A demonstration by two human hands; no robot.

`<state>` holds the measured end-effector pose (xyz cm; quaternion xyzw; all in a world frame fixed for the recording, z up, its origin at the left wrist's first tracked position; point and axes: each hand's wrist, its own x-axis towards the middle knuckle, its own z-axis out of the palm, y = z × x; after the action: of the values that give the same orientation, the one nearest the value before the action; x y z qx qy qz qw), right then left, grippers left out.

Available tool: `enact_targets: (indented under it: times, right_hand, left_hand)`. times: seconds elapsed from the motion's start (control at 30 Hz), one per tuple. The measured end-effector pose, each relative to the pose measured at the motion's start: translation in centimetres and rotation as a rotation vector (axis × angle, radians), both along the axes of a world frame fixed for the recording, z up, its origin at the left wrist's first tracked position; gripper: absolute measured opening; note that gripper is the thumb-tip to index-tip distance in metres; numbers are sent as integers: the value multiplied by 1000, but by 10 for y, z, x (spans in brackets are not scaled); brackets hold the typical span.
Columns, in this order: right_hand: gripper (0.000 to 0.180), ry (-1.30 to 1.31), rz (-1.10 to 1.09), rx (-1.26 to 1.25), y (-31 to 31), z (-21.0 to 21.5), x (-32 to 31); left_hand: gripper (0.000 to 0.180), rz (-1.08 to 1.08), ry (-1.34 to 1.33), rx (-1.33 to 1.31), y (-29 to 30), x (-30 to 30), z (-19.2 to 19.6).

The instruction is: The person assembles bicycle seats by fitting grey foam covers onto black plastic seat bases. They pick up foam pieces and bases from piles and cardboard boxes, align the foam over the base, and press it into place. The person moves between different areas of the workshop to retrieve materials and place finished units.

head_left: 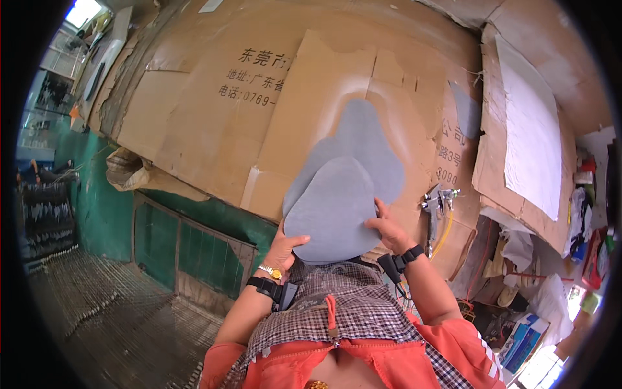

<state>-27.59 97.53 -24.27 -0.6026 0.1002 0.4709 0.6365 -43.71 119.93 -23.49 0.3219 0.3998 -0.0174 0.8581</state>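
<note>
Between both hands I hold a flat grey rounded panel (pixel 334 211), wide at its near end and narrower at its far end. A darker edge shows along its near side; I cannot tell if it is one layer or more. My left hand (pixel 284 249) is closed on its near left edge, thumb on top. On the right edge, my right hand (pixel 391 228) grips it with the thumb over the top. Beyond it lies a similar grey piece or pieces (pixel 363 133) on the cardboard (pixel 278 142), partly hidden by the held panel.
A spray gun (pixel 434 204) with a yellow hose (pixel 444 240) is to the right of my right hand. Pale overspray surrounds the grey pieces. A cardboard flap with white paper (pixel 531 123) stands far right. Green panels (pixel 178 243) and a slatted surface (pixel 110 324) are at left.
</note>
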Motion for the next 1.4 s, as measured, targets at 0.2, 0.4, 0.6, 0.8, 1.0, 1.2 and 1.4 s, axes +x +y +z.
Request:
enact_targets:
  times: [0.2, 0.4, 0.6, 0.8, 1.0, 1.2, 1.4]
  right_hand:
    - [57, -965, 96, -669, 2, -11, 61]
    - [34, -1068, 307, -1122, 21, -5, 102]
    - [18, -1049, 363, -782, 39, -26, 93]
    - [27, -980, 231, -479, -6, 75, 146]
    - [30, -660, -965, 85, -159, 97, 202]
    - [17, -701, -496, -266, -93, 15, 56]
    - [51, -826, 104, -545, -9, -20, -52]
  left_hand:
    - [77, 29, 82, 82, -10, -7, -25]
    - [76, 47, 74, 97, -9, -8, -29]
    - [77, 42, 74, 64, -8, -4, -27]
    - [78, 48, 80, 55, -9, -3, -22]
    - [80, 57, 77, 72, -14, -5, -20]
    - [86, 22, 45, 63, -15, -10, -17]
    - [84, 15, 36, 45, -9, -10, -10]
